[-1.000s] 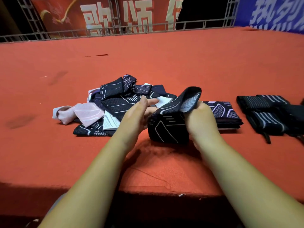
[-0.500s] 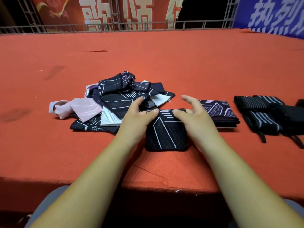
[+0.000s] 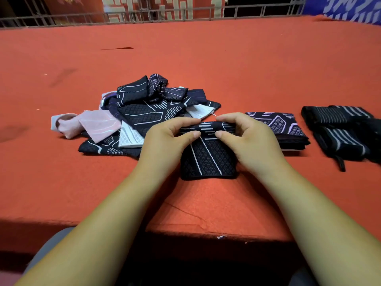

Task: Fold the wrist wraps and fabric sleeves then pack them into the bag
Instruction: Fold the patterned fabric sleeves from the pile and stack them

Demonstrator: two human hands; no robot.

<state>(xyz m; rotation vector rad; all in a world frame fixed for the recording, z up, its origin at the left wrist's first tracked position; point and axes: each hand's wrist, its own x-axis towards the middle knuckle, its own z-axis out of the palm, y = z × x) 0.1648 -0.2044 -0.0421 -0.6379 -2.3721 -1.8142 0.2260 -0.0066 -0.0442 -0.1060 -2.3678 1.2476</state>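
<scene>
Both hands (image 3: 173, 139) (image 3: 245, 139) had shifted to pinching the folded dark diamond-patterned fabric sleeve's (image 3: 208, 159) far edge; lifting evenly would keep layers aligned.

Soft, even light from above falls on the red table (image 3: 206, 58), bright across its top. The folded sleeve (image 3: 208, 159) near the table's front edge is sharpest, its white lines crisp, and a soft shadow lies on the table just below it. Under the front edge the table's face sinks into darkness. The striped wraps (image 3: 338, 133) at the table's right end are smeared. Beyond its far edge the railing (image 3: 257, 10) bows and the banners (image 3: 160, 5) blur.
</scene>
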